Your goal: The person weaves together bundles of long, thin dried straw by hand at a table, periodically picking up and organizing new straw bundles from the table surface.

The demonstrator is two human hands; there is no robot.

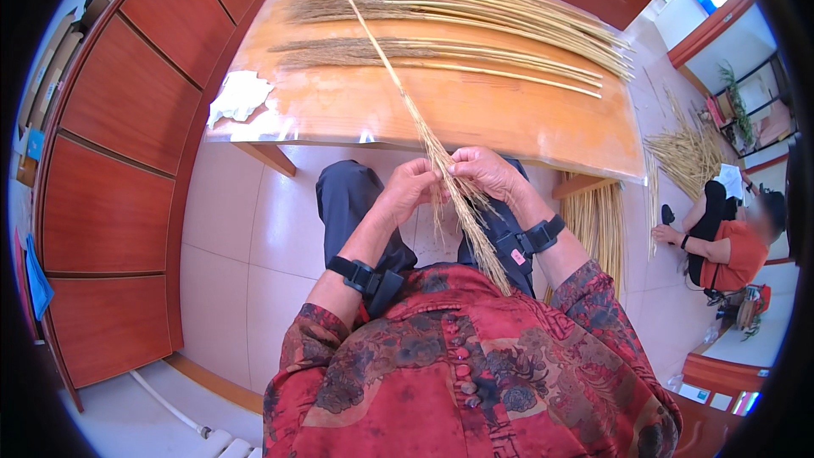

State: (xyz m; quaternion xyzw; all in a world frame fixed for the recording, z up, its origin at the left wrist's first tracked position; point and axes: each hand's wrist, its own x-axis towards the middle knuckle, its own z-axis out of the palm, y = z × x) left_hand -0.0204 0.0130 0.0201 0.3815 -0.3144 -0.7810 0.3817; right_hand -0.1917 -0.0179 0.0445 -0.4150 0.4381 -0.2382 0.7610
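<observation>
A long dry broomcorn-like stalk (pixel 373 47) slants across the table toward me, its thin bare end far off and its bushy seed head (pixel 473 220) over my lap. My left hand (pixel 410 185) is closed, fingertips pinching strands at the left side of the head. Opposite it, my right hand (pixel 485 173) grips the head near its base, thumb and fingers together. The two hands almost touch at the table's near edge. Loose tassel strands hang below my fingers. Which strands each hand pinches is partly hidden.
On the wooden table (pixel 356 119) lie a large stalk bundle (pixel 475 8), a smaller one (pixel 441 53) and crumpled white paper (pixel 241 97). More stalks (pixel 593 220) lie beneath the table's right side. Another person (pixel 729 246) sits on the floor at right, near a stalk pile (pixel 691 153). Red-brown cabinets (pixel 110 127) line the left.
</observation>
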